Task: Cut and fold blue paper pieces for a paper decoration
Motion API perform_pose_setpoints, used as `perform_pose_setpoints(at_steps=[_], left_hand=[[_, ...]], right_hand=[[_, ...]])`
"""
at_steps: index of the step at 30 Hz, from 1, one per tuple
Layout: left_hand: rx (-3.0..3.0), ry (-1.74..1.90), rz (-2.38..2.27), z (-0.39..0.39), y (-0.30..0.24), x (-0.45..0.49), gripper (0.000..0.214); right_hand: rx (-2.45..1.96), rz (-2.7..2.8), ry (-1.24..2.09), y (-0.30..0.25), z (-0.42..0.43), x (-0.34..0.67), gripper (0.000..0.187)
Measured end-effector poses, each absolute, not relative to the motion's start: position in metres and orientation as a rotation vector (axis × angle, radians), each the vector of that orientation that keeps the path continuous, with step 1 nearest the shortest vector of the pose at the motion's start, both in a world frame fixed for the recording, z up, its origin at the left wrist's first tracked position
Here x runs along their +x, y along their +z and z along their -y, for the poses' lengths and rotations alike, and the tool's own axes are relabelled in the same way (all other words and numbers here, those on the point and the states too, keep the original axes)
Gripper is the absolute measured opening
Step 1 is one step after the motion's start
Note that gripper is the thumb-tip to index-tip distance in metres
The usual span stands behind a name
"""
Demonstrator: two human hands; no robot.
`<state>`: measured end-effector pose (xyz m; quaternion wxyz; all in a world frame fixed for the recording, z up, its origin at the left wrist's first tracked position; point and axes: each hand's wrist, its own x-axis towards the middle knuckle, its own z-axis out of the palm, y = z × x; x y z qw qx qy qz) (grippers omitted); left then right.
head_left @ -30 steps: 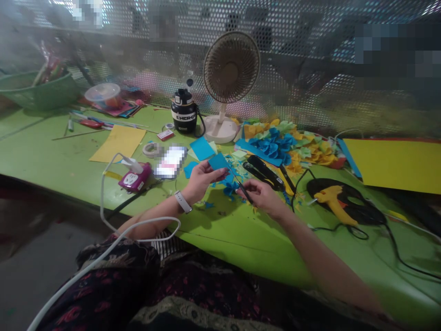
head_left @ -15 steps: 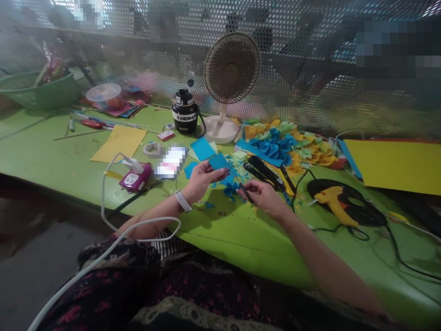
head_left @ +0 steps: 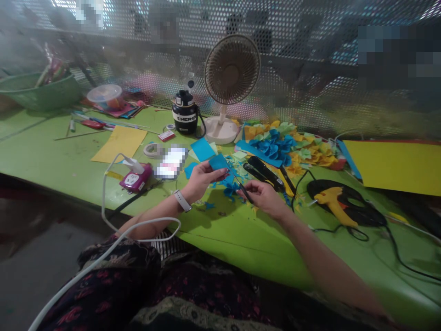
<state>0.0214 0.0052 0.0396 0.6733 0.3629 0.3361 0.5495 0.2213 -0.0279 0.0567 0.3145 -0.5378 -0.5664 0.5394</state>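
A: Where to look first?
B: Left hand point(head_left: 201, 180) — pinching a blue paper square point(head_left: 217, 162) between thumb and fingers, out over paper scraps point(head_left: 243, 169).
A: And in the right hand point(head_left: 264, 196)?
B: Gripping scissors point(head_left: 245, 192), fingers curled round dark handles (too small to tell any gap between the blades). Pointing away and leftward, long axis slanting up to the square's right side — touching or just short, cannot tell.
A: Nearer to the square?
B: Left, clearly.
A: Room to move?
B: Mostly towards the green tabletop point(head_left: 237, 239)'s near edge; hemmed in at right by a black stapler point(head_left: 268, 170).

Fan point(head_left: 231, 71); bottle point(head_left: 185, 123) (black); basket point(head_left: 43, 97)
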Motion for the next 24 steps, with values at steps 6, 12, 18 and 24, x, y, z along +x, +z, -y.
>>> perform_pose_setpoints(at_steps=[6,12,18,24], left_hand=[[0.82,1.223,-0.75,-0.0064,0.0384,0.0201,0.038],[0.829,1.188,-0.746,-0.0049,0.0392,0.0212,0.038],[0.815,1.186,-0.732,-0.0055,0.0373,0.0213,0.036],[0.808,1.175,-0.726,-0.0051,0.036,0.0211,0.036]], right_hand=[[-1.444,1.503,1.428,0.0575,0.028,0.221,0.055],[-1.441,1.485,1.424,0.058,0.029,0.2194,0.057],[-1.427,1.517,1.417,0.0566,0.0289,0.221,0.058],[-1.448,1.511,1.417,0.0556,0.029,0.2207,0.058]])
